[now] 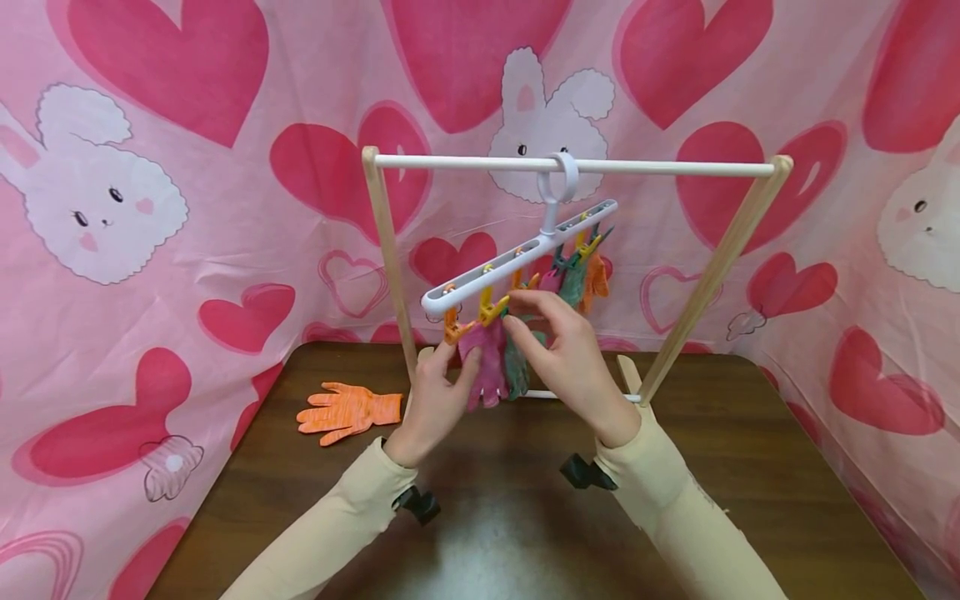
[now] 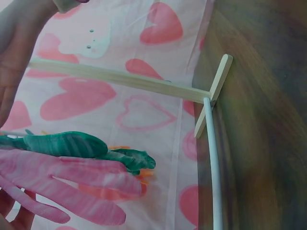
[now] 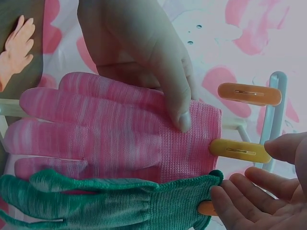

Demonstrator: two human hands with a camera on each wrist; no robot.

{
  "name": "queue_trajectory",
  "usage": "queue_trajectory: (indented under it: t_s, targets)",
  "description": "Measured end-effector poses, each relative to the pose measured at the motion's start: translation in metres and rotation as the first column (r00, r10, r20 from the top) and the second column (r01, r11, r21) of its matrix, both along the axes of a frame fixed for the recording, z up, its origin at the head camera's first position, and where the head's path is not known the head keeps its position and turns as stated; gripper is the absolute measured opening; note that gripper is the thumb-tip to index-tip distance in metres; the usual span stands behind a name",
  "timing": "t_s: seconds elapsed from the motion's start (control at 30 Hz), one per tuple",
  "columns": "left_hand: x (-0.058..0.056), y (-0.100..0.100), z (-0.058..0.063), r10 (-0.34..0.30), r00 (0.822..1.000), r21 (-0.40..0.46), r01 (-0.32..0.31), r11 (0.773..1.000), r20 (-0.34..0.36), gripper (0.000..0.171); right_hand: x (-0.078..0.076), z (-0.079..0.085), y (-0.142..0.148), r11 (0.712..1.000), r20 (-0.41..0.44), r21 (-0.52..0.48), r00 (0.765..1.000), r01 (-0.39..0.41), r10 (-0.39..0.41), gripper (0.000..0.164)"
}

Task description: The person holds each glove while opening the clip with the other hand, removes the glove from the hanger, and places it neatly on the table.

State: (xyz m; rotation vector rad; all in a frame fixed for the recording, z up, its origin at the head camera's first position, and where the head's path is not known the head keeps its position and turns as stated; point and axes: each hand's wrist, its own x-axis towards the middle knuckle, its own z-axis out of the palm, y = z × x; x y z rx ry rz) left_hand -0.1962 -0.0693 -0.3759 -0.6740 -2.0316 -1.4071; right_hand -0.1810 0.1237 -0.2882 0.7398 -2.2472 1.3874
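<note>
My left hand (image 1: pixel 435 396) pinches the cuff of a pink knit glove (image 3: pixel 105 129) between thumb and fingers. A yellow clip (image 3: pixel 240 151) grips that cuff beside the left thumb. My right hand (image 3: pixel 268 191) is at the clip, its thumb by the clip's outer end and its fingers loosely extended, holding nothing. Alongside the pink glove hangs a green glove (image 3: pixel 105 206), with an orange clip (image 3: pixel 207 207) at its cuff. Another orange clip (image 3: pixel 249 94) beside the yellow one has no glove in it. All hang from a white hanger (image 1: pixel 480 275).
The hanger hooks over the white bar (image 1: pixel 660 167) of a wooden-legged rack (image 1: pixel 712 283). Farther along it hang more gloves, including an orange glove (image 1: pixel 596 275). Another orange glove (image 1: pixel 348 412) lies on the brown table (image 1: pixel 510 533) to the left. A pink heart-patterned curtain surrounds the table.
</note>
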Motion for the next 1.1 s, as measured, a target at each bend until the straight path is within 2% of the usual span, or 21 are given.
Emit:
queue_trajectory:
  t_s: [0.27,0.63,0.83,0.93,1.1]
  targets:
    - [0.006,-0.001,-0.001,-0.046,0.996,0.063,0.042,0.997,0.074,0.023,-0.002,0.000,-0.003,1.000,0.006,0.017,1.000,-0.009,0.008,0.035]
    - [0.010,0.000,0.000,-0.077,0.995,0.107,0.069,0.992,0.066,0.022,-0.004,0.002,-0.006,1.000,0.026,0.025,1.000,-0.018,0.017,0.040]
    - [0.011,0.002,0.001,-0.107,0.992,0.115,0.099,0.988,0.062,0.022,-0.008,0.005,-0.009,0.998,0.080,-0.012,0.995,-0.067,0.067,0.039]
    - [0.011,0.001,0.001,-0.128,0.988,0.118,0.117,0.986,0.084,0.026,-0.008,0.006,-0.010,0.996,0.107,-0.034,0.990,-0.087,0.090,0.040]
    - [0.012,0.000,0.000,-0.145,0.983,0.113,0.133,0.985,0.110,0.028,-0.011,0.006,-0.011,0.981,0.153,-0.126,0.974,-0.149,0.168,0.036]
